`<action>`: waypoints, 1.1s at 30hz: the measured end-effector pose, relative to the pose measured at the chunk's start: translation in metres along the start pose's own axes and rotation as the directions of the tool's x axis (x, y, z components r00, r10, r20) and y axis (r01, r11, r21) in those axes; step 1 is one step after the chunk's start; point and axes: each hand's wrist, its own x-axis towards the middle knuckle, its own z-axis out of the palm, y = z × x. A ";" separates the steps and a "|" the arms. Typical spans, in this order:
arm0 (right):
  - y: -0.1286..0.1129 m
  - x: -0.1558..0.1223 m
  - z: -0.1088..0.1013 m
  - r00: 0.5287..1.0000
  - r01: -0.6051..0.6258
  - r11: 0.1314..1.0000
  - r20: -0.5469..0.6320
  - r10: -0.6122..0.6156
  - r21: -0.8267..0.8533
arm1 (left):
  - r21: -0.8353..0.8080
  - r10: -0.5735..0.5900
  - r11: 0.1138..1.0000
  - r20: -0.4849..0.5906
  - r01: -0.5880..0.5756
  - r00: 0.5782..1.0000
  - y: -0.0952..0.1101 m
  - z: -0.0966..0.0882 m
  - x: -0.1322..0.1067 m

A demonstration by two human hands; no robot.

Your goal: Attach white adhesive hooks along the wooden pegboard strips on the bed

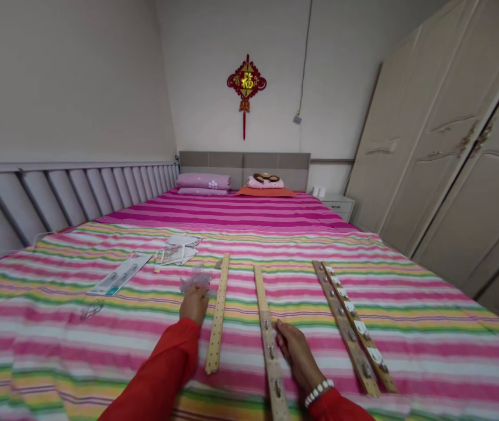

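Note:
My left hand is at the near edge of a crumpled clear plastic bag, its fingers pinched on the plastic; the bag's contents are too blurred to name. Just to its right lies a bare wooden strip with small holes along it. My right hand has its fingers curled against the right edge of a second wooden strip. Several small metal clips sit along that strip's near half, while its far end is bare.
Two more strips lie to the right: one with metal clips and one with white pieces. On the left are a packaged item, a pile of wrappers and thin wire-like pieces. Everything lies on a striped bedsheet.

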 end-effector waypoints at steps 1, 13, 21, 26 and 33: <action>0.000 0.000 0.000 1.000 -0.002 1.000 0.004 0.002 0.002 | 0.035 -0.013 0.999 0.017 0.012 1.000 0.001 0.001 0.002; 0.003 0.001 -0.001 0.999 -0.027 0.993 -0.027 0.030 0.114 | -0.532 -0.509 0.719 0.037 0.448 0.860 0.014 -0.035 -0.017; 0.002 0.004 -0.002 0.999 -0.038 0.991 -0.018 0.041 0.130 | -0.779 -0.494 0.049 0.525 0.625 0.693 0.078 -0.048 -0.057; 0.000 0.004 -0.004 0.998 -0.060 0.981 -0.003 0.061 0.183 | -0.743 -0.433 -0.072 0.624 0.666 0.650 0.111 -0.041 -0.079; -0.016 -0.010 -0.005 1.000 0.024 0.969 -0.019 -0.021 0.247 | -0.732 -0.415 0.036 0.608 0.680 0.677 0.125 -0.026 -0.091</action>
